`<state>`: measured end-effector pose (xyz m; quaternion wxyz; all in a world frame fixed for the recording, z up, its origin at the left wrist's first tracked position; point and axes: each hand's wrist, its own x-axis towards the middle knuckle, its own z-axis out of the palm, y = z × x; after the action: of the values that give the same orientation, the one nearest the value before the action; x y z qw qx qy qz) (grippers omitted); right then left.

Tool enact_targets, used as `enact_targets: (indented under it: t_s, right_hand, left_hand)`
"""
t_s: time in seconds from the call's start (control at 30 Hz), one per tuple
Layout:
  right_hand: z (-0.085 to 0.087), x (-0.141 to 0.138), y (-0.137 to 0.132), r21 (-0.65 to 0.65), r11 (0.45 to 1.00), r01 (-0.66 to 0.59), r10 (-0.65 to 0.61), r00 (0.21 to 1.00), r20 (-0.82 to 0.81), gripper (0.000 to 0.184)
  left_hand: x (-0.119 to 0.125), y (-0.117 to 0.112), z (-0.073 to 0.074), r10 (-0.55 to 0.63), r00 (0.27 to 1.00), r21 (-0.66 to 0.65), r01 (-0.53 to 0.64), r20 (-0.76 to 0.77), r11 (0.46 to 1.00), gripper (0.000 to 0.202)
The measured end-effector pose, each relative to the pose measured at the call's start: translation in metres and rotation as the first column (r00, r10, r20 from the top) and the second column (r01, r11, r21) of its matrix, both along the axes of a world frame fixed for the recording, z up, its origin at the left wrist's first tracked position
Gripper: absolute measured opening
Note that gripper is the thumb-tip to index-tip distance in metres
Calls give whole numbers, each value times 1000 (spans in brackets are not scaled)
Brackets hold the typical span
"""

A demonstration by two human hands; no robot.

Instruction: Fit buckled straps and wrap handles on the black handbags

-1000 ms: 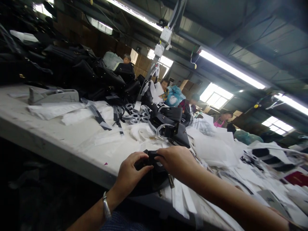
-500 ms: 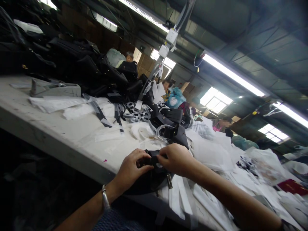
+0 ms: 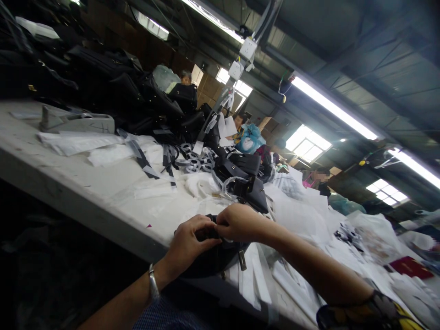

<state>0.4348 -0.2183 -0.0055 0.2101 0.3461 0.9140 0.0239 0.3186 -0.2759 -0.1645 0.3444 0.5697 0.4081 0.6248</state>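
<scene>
A black handbag [image 3: 215, 262] sits at the table's near edge, with a metal clasp [image 3: 242, 260] hanging on its right side. My left hand [image 3: 190, 240], a silver bracelet at its wrist, curls thumb and fingers around the upper part of the bag. Close against it, my right hand [image 3: 239, 223] is closed in a pinch on the same dark part. The exact piece between the fingertips is hidden by the hands. Just beyond lies another black handbag [image 3: 252, 192] with a wrapped handle.
White strips [image 3: 254, 277] hang over the edge on the right. A grey tape dispenser [image 3: 77, 121] stands at the left, before heaped black bags [image 3: 113, 75]. Wrapped straps [image 3: 195, 158] and white sheets [image 3: 299, 211] cover parts of the table [image 3: 113, 183]. Several people are farther back.
My right hand has shifted left, up against my left hand's fingers, covering more of the bag's top. My left hand stays at the bag, and the view has moved slightly.
</scene>
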Motion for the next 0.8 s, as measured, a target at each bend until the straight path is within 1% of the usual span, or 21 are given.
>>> enact_targets:
  t_s: [0.07,0.13,0.23,0.3,0.33,0.4,0.47,0.57,0.63,0.67,0.73,0.8]
  right_hand:
    - [-4,-5,-7,112,993,-25,21,999,38,33]
    - [-6,-6,-13,193,980,-50,43,998,36,33]
    - [-5,-2,-14,258,955,-145,159,987,-33,34]
    - [-4,2,-11,228,951,-211,224,974,-33,36]
    - [-5,4,-10,201,955,-219,227,974,-16,33]
    - [-8,6,-7,157,965,-209,209,978,13,20]
    - [-10,6,-7,143,967,-212,214,977,-3,14]
    - [-9,7,-7,131,969,-210,219,974,-57,12]
    - [-6,11,-4,144,974,-172,186,979,-83,11]
    - [-4,13,-2,155,976,-153,169,981,-93,11]
    - [-2,18,3,172,978,-119,139,984,-110,13]
    - [-4,20,7,162,982,-98,118,986,-115,16]
  left_hand:
    - [0,1,-1,19,1000,6,-19,2,1000,18]
    - [-2,1,0,35,999,10,-35,5,999,18]
    - [-8,2,1,39,999,-23,-39,-4,999,22]
    - [-13,1,2,37,999,-62,-37,5,997,30]
    - [-14,1,2,35,999,-87,-33,24,996,34]
    - [-16,1,2,14,997,-141,-3,78,990,38]
    - [-18,0,1,-30,990,-188,56,138,980,35]
    - [-24,-3,-2,-90,973,-239,140,212,961,26]
    - [-36,-8,-12,-63,971,-286,130,230,949,23]
    - [-44,-12,-21,-33,974,-321,107,226,941,24]
    - [-64,-23,-44,35,977,-405,54,210,913,28]
    - [-82,-36,-72,76,973,-488,43,220,872,32]
